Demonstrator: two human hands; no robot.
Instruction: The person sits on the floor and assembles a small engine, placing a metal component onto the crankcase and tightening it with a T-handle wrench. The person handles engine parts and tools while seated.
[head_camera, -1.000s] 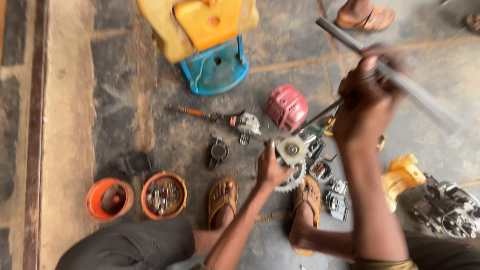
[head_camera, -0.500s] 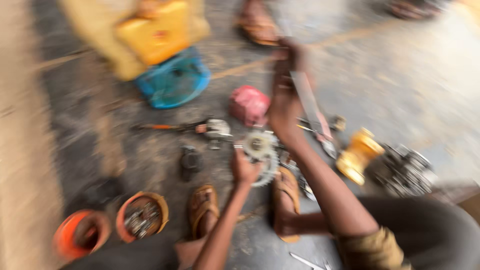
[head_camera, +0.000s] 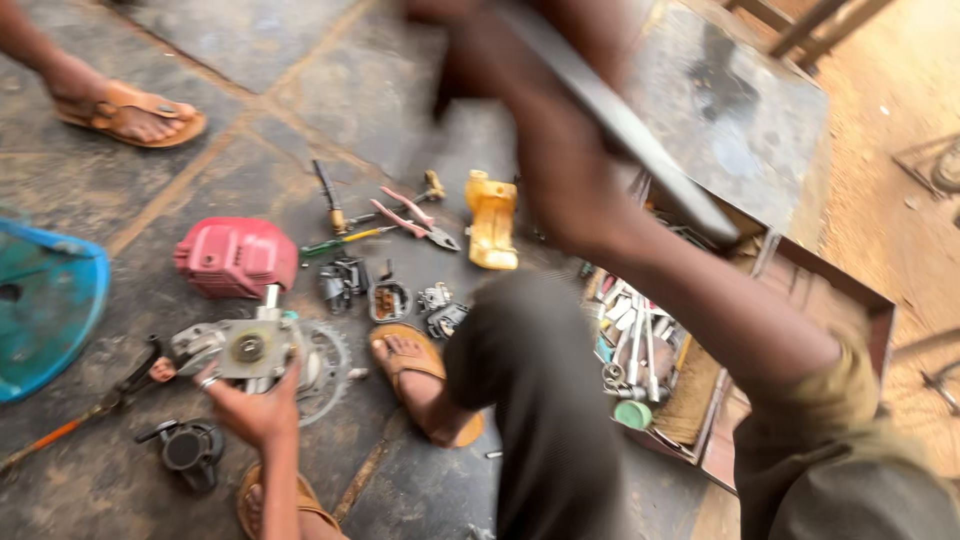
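From the head camera, looking down at the stone floor (head_camera: 300, 90): my left hand (head_camera: 255, 410) reaches to the grey engine housing (head_camera: 245, 348) near the floor's left edge, fingers spread loosely against its lower side, touching it without clamping it. A toothed ring (head_camera: 325, 370) lies just beside the housing on its right.

My right hand (head_camera: 560, 170) is raised high and blurred; its fingers are wrapped round a long grey metal bar (head_camera: 640, 150) that slants down toward the open tool box (head_camera: 790, 270) at the floor's right edge.

Above the housing sits a red cover (head_camera: 235, 257). Pliers (head_camera: 415, 220) with red handles and a yellow casing (head_camera: 492, 232) lie nearer the middle. My sandalled foot (head_camera: 415, 375) rests right of the toothed ring. Another person's sandalled foot (head_camera: 130, 112) stands at the top left corner.
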